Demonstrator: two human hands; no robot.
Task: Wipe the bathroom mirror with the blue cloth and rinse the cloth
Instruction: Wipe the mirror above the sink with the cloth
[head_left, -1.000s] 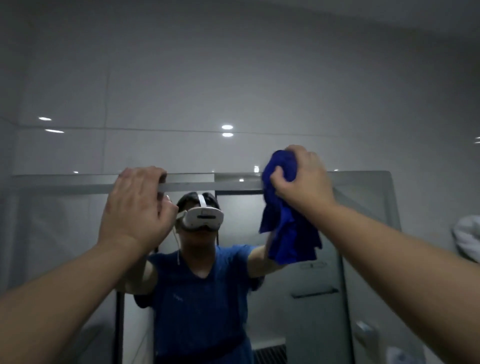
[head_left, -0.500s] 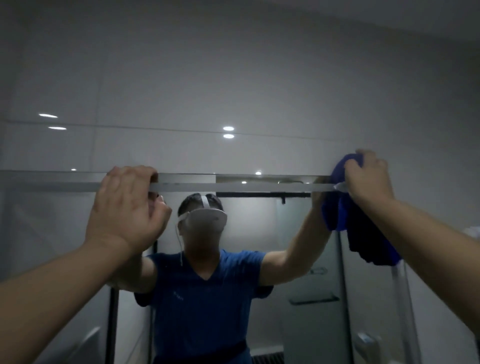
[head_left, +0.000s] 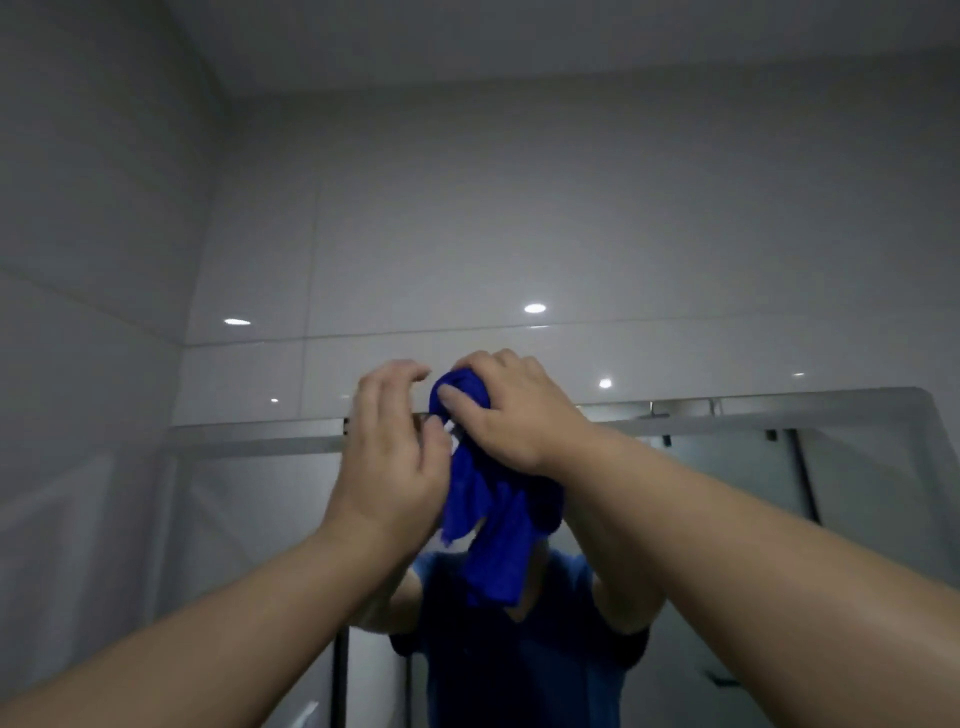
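Two hands up together at the top edge of the bathroom mirror (head_left: 234, 519). Left of the mirror and above it, pale grey wall tiles (head_left: 104, 208), with small bright spots of light (head_left: 236, 321) glinting on the glossy row just over the mirror.

At the middle of the mirror's top edge, the left hand (head_left: 389, 457): back toward the camera, fingers loosely curved and lifted just over the edge, thumb side close against the blue cloth (head_left: 488, 519). Impossible to tell whether pinching the cloth or only lying beside it.

Just right of that, the right hand (head_left: 514, 410), gripping the bunched upper end of the cloth at the mirror's top edge, fingers and thumb wrapped round it. Rest of the cloth hanging loose in front of the glass.

Below the cloth, in the mirror, the reflection of a person in a blue shirt (head_left: 519, 665), both arms raised. Toward the mirror's right side, a reflected glass panel (head_left: 857, 493) with small dark fittings near its top.
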